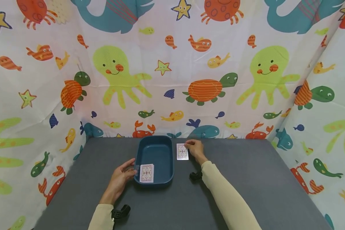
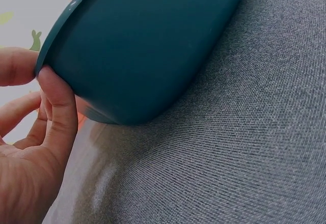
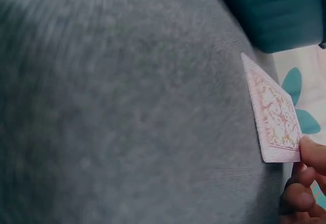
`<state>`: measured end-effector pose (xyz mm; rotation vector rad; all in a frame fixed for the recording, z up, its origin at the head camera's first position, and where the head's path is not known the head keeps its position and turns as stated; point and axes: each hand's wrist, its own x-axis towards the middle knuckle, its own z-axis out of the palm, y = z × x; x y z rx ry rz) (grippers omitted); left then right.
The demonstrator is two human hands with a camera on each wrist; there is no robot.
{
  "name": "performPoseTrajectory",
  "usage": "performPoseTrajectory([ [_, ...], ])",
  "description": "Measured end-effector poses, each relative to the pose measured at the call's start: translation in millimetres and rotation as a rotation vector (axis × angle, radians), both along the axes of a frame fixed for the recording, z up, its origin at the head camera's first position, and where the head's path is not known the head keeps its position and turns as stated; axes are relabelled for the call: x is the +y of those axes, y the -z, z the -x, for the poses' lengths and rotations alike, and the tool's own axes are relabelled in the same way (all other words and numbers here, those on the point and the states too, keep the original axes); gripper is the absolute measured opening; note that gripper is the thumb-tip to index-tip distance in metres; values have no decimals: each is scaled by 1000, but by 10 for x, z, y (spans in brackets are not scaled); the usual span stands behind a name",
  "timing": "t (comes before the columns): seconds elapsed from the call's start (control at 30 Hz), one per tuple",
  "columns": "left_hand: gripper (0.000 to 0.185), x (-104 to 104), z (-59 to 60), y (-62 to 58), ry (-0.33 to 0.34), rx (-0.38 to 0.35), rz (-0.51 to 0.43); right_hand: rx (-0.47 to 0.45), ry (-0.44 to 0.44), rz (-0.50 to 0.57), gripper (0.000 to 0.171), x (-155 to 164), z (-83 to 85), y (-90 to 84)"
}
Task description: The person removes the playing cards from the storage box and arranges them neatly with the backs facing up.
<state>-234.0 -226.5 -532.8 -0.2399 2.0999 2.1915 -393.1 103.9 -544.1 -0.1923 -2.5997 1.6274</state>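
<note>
A dark teal plastic tray point(image 1: 164, 159) with raised walls stands on the grey table. Inside it, at the near left corner, lies a small stack of playing cards point(image 1: 147, 173), patterned backs up. My left hand point(image 1: 121, 179) is at the tray's left side; in the left wrist view its thumb and a finger point(image 2: 57, 99) pinch the rim point(image 2: 61, 28). To the right of the tray, my right hand point(image 1: 196, 150) pinches a playing card point(image 1: 182, 152) by its edge, red-patterned back showing. The right wrist view shows the card point(image 3: 275, 114) tilted, thumb on one corner.
A grey cloth covers the table point(image 1: 241, 179). White fabric printed with sea animals point(image 1: 172, 89) hangs close behind the table and along both sides. Each wrist wears a black band point(image 1: 121, 211).
</note>
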Motion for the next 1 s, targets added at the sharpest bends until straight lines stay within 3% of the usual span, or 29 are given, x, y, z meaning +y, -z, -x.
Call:
performPoseTrajectory([
  [0.4, 57, 28, -26, 1, 1, 0, -28, 26, 30, -79, 18, 36, 10, 45],
  [0.7, 56, 20, -10, -5, 0, 11, 0, 40, 26, 18, 23, 67, -74, -56],
  [1.0, 55, 22, -16, -11, -3, 4, 16, 88, -8, 97, 23, 80, -267, -216],
])
